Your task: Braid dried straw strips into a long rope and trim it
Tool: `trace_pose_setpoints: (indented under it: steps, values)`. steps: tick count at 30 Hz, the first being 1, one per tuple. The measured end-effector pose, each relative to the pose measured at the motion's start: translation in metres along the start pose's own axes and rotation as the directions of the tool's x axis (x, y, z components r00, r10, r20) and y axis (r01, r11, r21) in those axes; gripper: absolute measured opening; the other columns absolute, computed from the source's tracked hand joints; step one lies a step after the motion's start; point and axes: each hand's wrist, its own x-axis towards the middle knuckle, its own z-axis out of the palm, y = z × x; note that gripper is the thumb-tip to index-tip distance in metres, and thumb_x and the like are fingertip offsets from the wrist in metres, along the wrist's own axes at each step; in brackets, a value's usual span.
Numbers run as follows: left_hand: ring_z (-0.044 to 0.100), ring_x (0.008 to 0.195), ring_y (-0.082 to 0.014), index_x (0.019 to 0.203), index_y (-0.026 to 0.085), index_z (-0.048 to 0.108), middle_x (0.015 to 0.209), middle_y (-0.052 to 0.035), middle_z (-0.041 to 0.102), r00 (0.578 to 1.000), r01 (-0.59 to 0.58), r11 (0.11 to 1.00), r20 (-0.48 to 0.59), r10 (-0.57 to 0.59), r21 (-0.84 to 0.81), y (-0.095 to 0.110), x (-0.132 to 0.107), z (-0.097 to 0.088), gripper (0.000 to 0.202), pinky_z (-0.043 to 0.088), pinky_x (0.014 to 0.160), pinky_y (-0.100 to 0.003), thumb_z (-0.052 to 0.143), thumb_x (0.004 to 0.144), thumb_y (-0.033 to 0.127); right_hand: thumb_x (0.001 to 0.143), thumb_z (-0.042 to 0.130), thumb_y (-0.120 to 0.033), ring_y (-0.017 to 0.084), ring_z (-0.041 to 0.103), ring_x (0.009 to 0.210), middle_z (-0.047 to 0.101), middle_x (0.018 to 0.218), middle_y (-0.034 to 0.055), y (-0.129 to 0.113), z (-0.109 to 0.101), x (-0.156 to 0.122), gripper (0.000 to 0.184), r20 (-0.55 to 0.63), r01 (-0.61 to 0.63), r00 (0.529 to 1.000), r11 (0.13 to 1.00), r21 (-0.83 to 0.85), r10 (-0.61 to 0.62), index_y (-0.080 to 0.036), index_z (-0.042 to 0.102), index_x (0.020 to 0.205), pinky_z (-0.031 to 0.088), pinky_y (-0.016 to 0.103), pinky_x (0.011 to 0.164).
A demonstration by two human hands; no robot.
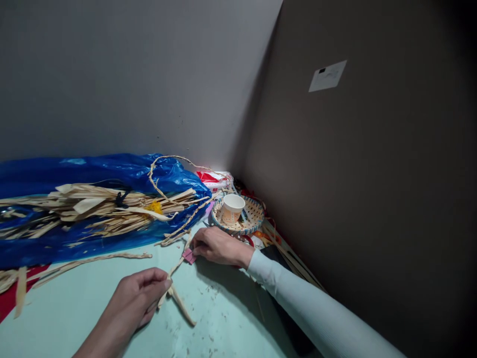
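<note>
Holds the straw cord (175, 267) in the left hand (136, 298), thumb closed down against the fingers, above the near left part of the desk (231, 328). Leaves a pale end of the cord sticking out past the fingertips, angled toward the near right. Runs, on the other side, from the left hand toward the far right, up to the right hand (216, 246). Pinches a pink piece (189, 256) there, thumb and fingertips drawn together, right at the cord; cannot tell whether fastened on or only pressed against. Shows a basket (255, 216) just beyond the right hand, with a paper cup (233, 210) inside. Includes, at the far left, a straw bundle (100, 201) on blue plastic (112, 171).
</note>
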Motion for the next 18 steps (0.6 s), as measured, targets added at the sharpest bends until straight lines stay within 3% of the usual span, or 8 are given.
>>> trace_pose_setpoints:
  steps: [2, 8, 14, 18]
  values:
    - [0.021, 0.040, -0.0030, 0.069, 0.015, 0.062, 0.049, 0.0111, 0.037, 1.000, -0.011, 1.000, -0.011, 0.011, 0.003, 0.004, 0.002, -0.005, 0.031, 0.008, 0.044, -0.019, 0.076, 0.063, 0.042, 0.084, 0.066, -0.014, 0.013, 0.053, 0.072, 0.063, 0.081, 0.0020, 0.001, -0.001, 0.002, 0.003, 0.013, -0.015, 1.000, 1.000, 0.023, 0.015, -0.013, 0.064, 0.085, 0.036, 0.022, 0.065]
    - [0.020, 0.039, -0.0038, 0.058, 0.016, 0.060, 0.041, 0.0122, 0.034, 0.999, -0.049, 0.996, -0.008, 0.050, 0.073, 0.011, 0.012, -0.017, 0.028, 0.008, 0.044, -0.019, 0.081, 0.056, 0.034, 0.075, 0.080, -0.027, 0.013, 0.055, 0.076, 0.062, 0.083, -0.0012, 0.012, -0.007, 0.015, 0.030, 0.083, -0.079, 0.994, 0.989, 0.122, 0.069, -0.015, 0.060, 0.094, 0.039, 0.019, 0.061]
    - [0.023, 0.038, -0.0039, 0.063, 0.015, 0.065, 0.042, 0.0108, 0.036, 0.997, -0.082, 0.992, -0.009, 0.083, 0.091, 0.004, 0.025, -0.030, 0.026, 0.010, 0.042, -0.017, 0.078, 0.061, 0.037, 0.074, 0.082, -0.024, 0.012, 0.054, 0.074, 0.060, 0.080, -0.0026, 0.016, -0.009, 0.022, 0.026, 0.121, -0.089, 0.990, 0.987, 0.132, 0.073, -0.015, 0.061, 0.088, 0.038, 0.020, 0.061]
    - [0.027, 0.036, -0.0028, 0.061, 0.013, 0.068, 0.038, 0.0086, 0.041, 0.994, -0.107, 0.994, -0.034, 0.109, 0.034, 0.008, 0.036, -0.040, 0.021, 0.013, 0.040, -0.014, 0.083, 0.058, 0.028, 0.073, 0.083, -0.024, 0.012, 0.051, 0.072, 0.056, 0.077, -0.0030, 0.012, -0.012, 0.023, 0.027, 0.119, -0.097, 0.989, 0.990, 0.104, 0.085, -0.015, 0.061, 0.085, 0.036, 0.020, 0.061]
